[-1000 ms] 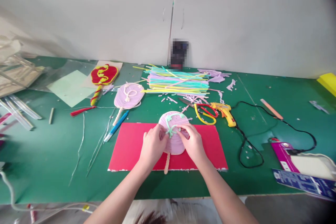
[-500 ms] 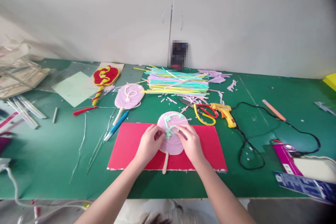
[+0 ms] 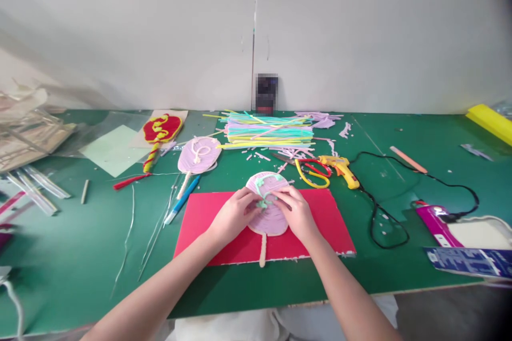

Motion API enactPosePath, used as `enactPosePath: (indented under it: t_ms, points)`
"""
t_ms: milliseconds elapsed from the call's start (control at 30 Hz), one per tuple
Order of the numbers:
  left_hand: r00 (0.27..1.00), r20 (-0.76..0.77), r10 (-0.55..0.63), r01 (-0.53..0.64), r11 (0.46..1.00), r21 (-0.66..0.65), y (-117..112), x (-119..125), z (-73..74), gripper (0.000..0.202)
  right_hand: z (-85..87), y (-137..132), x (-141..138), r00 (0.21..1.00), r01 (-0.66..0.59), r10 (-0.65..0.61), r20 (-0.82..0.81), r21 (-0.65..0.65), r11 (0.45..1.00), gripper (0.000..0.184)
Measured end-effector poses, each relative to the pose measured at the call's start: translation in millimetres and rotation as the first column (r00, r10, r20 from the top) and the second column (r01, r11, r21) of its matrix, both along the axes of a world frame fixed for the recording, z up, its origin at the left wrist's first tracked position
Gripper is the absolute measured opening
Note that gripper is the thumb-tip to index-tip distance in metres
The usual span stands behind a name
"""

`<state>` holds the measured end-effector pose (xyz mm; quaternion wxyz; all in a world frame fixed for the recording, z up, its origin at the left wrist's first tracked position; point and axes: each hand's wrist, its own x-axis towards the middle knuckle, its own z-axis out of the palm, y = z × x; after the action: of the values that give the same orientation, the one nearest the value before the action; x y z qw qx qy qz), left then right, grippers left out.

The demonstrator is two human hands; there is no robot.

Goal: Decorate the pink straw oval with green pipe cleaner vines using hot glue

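Observation:
A round lilac fan (image 3: 270,222) with a cream edge and handle lies over a red board (image 3: 228,249). Curled mint-green pipe cleaner (image 3: 262,204) forms a branching shape on its face. From the left, my left hand (image 3: 237,212) pinches the lower part of the green piece with thumb and index finger. On the opposite side, my right hand (image 3: 295,209) has its fingers closed at the green strand near the fan's middle; its fingertips partly cover the strand.
Behind the fan lies a bundle of coloured pipe cleaners (image 3: 268,133). Scissors (image 3: 312,173) and a yellow glue gun (image 3: 340,169) with a black cord sit to the right. Another lilac fan (image 3: 200,155), a red-and-yellow fan (image 3: 162,129) and a blue pen (image 3: 182,201) are left.
The camera view has shifted, so the table scene appears slightly lower. Both hands stay at the green piece on the fan, with only small finger movements.

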<state>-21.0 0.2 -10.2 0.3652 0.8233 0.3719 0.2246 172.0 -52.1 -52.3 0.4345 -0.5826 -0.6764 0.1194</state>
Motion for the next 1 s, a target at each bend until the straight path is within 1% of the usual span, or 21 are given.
enactPosePath:
  t_ms: [100,267,333,467,533,667,900,1000]
  points:
    - [1.0,0.004,0.012,-0.012,1.0,0.006,3,0,0.0,0.017,0.1,0,1,1.0,0.001,-0.001,0.002,-0.005,1.0,0.026]
    - [0.999,0.004,0.039,-0.039,0.999,-0.028,8,3,1.1,0.017,3.8,0,-1,0.999,0.032,-0.032,-0.004,-0.025,0.999,0.026]
    - [0.998,0.011,0.068,-0.068,0.998,0.003,8,4,0.6,0.017,6.1,0,-2,1.0,0.027,-0.027,-0.006,-0.026,0.999,0.026]
    - [0.993,0.007,0.115,-0.115,0.988,0.108,2,5,-4.4,0.019,8.0,-1,-2,1.0,0.011,-0.012,-0.006,-0.028,1.0,0.025]
    - [0.992,0.0,0.122,-0.121,0.985,0.123,-1,4,-7.1,0.02,7.4,-2,-2,1.0,0.003,-0.003,-0.009,-0.028,1.0,0.025]
    - [0.994,0.001,0.11,-0.109,0.99,0.088,-1,3,-9.1,0.022,5.3,-2,-1,1.0,-0.007,0.006,-0.012,-0.035,0.999,0.025]
    - [0.998,0.018,0.058,-0.059,0.997,0.05,6,0,-7.7,0.02,-1.8,1,0,1.0,-0.006,0.006,-0.008,-0.025,1.0,0.024]
    - [0.998,0.027,0.059,-0.06,0.997,0.04,7,-1,-8.9,0.021,1.2,-1,-4,1.0,0.003,-0.003,-0.013,-0.027,1.0,0.024]
